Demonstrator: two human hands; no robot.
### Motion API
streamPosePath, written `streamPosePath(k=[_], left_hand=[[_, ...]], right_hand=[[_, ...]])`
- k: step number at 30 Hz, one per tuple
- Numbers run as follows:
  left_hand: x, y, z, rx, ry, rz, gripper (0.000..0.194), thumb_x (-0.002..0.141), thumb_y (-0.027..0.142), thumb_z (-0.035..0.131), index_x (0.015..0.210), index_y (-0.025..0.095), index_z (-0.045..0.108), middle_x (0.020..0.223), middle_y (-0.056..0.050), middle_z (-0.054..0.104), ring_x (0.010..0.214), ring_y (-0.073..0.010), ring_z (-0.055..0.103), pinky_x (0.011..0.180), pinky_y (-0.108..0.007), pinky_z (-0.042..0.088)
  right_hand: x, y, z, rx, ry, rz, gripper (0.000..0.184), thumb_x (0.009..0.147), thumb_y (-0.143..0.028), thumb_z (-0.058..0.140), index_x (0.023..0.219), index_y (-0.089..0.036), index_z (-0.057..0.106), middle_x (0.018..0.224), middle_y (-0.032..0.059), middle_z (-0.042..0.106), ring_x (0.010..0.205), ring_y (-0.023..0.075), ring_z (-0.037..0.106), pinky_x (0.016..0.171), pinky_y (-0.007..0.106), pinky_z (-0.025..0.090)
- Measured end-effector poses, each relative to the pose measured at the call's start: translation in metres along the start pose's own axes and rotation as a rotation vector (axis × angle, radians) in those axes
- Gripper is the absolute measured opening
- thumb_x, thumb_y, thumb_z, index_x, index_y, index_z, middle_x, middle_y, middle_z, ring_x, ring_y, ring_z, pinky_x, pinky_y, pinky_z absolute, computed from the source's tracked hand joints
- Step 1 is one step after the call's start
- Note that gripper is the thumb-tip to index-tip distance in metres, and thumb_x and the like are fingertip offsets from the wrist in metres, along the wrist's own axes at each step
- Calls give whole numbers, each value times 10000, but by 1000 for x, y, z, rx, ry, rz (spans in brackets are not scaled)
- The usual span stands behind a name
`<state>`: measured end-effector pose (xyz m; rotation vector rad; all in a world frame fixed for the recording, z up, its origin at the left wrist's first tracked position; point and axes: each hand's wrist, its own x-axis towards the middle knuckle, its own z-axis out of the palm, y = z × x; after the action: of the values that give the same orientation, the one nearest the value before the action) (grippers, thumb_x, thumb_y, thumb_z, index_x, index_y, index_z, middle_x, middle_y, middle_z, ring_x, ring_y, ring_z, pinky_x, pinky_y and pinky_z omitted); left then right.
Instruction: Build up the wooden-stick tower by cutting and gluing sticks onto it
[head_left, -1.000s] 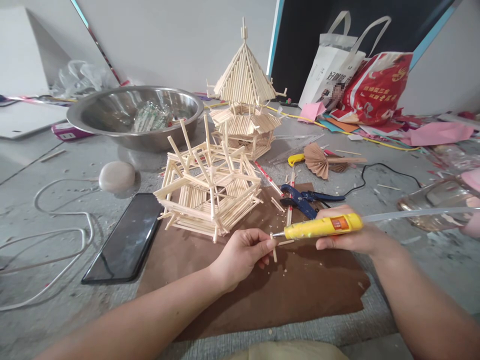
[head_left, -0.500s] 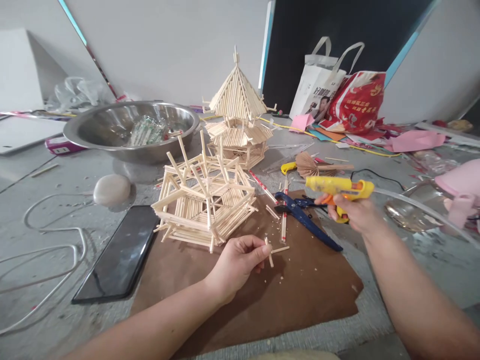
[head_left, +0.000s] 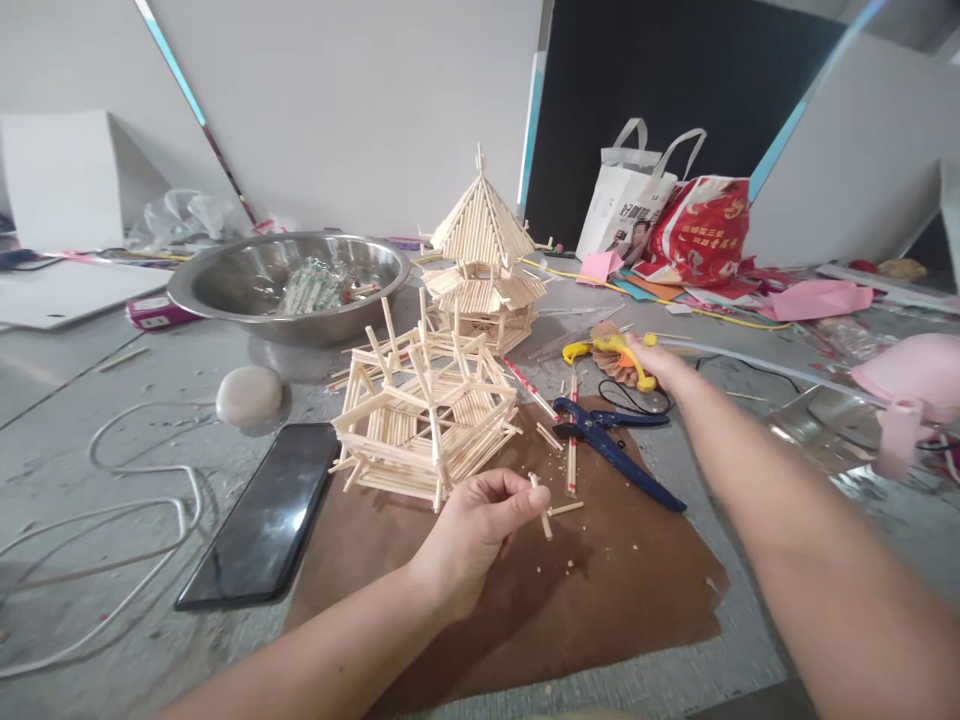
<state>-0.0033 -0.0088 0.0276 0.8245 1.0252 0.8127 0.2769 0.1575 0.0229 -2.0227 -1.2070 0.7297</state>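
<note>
My left hand (head_left: 487,530) pinches a short wooden stick (head_left: 545,522) between thumb and fingertips, above the brown sheet (head_left: 600,610). Another short stick (head_left: 566,508) lies just to its right, and I cannot tell whether the two touch. Farther off at the right, my right hand (head_left: 654,360) is closed on a yellow hot glue gun (head_left: 619,345), which is partly hidden by the hand, beside a pleated brown paper piece. Left of my left hand stands an open hexagonal frame of wooden sticks (head_left: 427,420) with uprights. A finished-looking stick pavilion (head_left: 484,230) with a pointed roof rises behind it.
Blue-handled pliers (head_left: 615,455) and red-wrapped sticks (head_left: 572,470) lie on the brown sheet's far side. A black phone (head_left: 259,515), a white puck with a cable (head_left: 249,395) and a steel basin (head_left: 292,325) are at left. Bags (head_left: 697,230) stand at the back right.
My right hand has moved away and left with the glue gun, lowering it toward the pleated paper. My left hand keeps the stick almost in place. The view has tilted up slightly.
</note>
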Motion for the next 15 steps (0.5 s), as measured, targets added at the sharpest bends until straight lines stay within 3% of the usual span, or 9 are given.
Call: streamPosePath(k=[6, 9, 12, 15], left_hand=[[-1, 5, 0, -33, -1, 24, 324, 555, 368, 732, 554, 152, 492, 430, 81, 408, 371, -19, 267, 372, -180, 159], [0, 5, 0, -29, 46, 60, 323, 528, 360, 747, 543, 149, 503, 439, 78, 434, 375, -18, 279, 381, -180, 182], [0, 4, 1, -29, 90, 92, 309, 530, 352, 746, 552, 150, 513, 425, 80, 429, 370, -19, 283, 383, -180, 193], [0, 2, 2, -9, 109, 107, 298, 546, 355, 735, 569, 150, 519, 416, 83, 418, 363, -20, 289, 377, -178, 191]], right_hand=[[-11, -12, -10, -239, 146, -92, 288, 673, -422, 593, 685, -136, 625, 787, 175, 652, 894, 305, 571, 657, 342, 407], [-45, -28, -8, -299, 116, -210, 242, 638, -407, 618, 673, -168, 624, 777, 115, 656, 841, 276, 579, 661, 332, 403], [-104, -43, 0, -225, -244, -507, 255, 687, -432, 565, 711, -185, 621, 689, 31, 641, 661, 172, 579, 605, 271, 413], [-161, -50, 9, -119, -584, -518, 252, 682, -428, 582, 719, -181, 614, 649, 1, 617, 594, 123, 544, 545, 226, 403]])
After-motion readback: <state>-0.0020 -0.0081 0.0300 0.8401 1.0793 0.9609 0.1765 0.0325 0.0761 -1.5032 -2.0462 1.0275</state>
